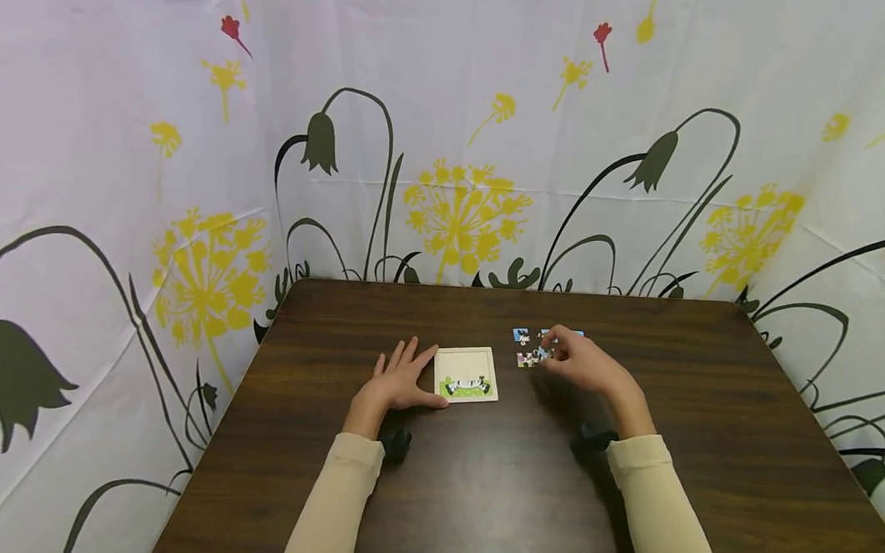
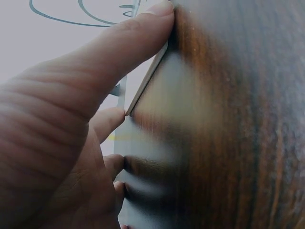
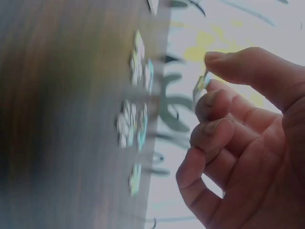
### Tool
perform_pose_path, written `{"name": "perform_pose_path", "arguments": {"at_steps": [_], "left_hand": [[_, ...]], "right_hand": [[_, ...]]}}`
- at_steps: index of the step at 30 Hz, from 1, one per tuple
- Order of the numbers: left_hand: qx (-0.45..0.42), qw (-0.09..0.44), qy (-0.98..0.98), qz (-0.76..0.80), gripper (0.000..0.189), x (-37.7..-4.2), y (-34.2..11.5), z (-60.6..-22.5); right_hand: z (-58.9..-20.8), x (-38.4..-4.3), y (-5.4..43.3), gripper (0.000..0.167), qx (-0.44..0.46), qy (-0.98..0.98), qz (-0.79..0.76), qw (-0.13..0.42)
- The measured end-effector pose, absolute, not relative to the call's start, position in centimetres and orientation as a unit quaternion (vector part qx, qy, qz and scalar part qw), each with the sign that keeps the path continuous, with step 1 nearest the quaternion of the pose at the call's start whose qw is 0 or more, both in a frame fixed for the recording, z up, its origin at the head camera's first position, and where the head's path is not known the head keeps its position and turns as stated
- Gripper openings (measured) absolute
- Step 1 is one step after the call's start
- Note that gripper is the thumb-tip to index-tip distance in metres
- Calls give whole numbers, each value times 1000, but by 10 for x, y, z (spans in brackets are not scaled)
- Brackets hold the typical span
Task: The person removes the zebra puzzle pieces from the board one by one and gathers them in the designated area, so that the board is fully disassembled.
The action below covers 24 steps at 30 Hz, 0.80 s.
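Observation:
A square puzzle tray [image 1: 464, 365] lies on the table, its bottom strip filled with zebra-and-grass pieces [image 1: 467, 387] and the upper part bare wood. My left hand [image 1: 396, 385] is spread at the tray's left side, thumb at the near corner and index fingertip at the far one. Above the table to the right, my right hand [image 1: 586, 365] pinches a small puzzle piece [image 3: 202, 82] between thumb and fingers. Beyond and below that hand, several loose puzzle pieces [image 1: 521, 336] lie on the tabletop, some hidden behind the fingers.
The dark wood table [image 1: 454, 493] ends at the back against a white curtain [image 1: 420, 127] printed with flowers. A dark wrist camera [image 1: 396, 446] sits under the left wrist, with another [image 1: 592, 441] at the right wrist.

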<state>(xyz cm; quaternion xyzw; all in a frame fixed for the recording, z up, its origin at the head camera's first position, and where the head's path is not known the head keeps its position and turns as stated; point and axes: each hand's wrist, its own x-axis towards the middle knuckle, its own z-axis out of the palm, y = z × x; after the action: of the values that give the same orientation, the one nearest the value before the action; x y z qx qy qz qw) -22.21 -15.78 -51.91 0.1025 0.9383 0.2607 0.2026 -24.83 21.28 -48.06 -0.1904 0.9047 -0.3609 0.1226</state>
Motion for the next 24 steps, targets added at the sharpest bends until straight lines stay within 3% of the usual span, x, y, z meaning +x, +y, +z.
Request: {"name": "perform_pose_path", "arguments": {"at_steps": [10, 24], "left_hand": [[110, 197, 941, 254, 113, -229, -161, -527], [109, 199, 941, 252, 114, -227, -159, -529]], "right_hand": [[-477, -252, 254, 31, -165, 909, -359, 133], [-491, -254, 274, 37, -137, 926, -321, 144]]}}
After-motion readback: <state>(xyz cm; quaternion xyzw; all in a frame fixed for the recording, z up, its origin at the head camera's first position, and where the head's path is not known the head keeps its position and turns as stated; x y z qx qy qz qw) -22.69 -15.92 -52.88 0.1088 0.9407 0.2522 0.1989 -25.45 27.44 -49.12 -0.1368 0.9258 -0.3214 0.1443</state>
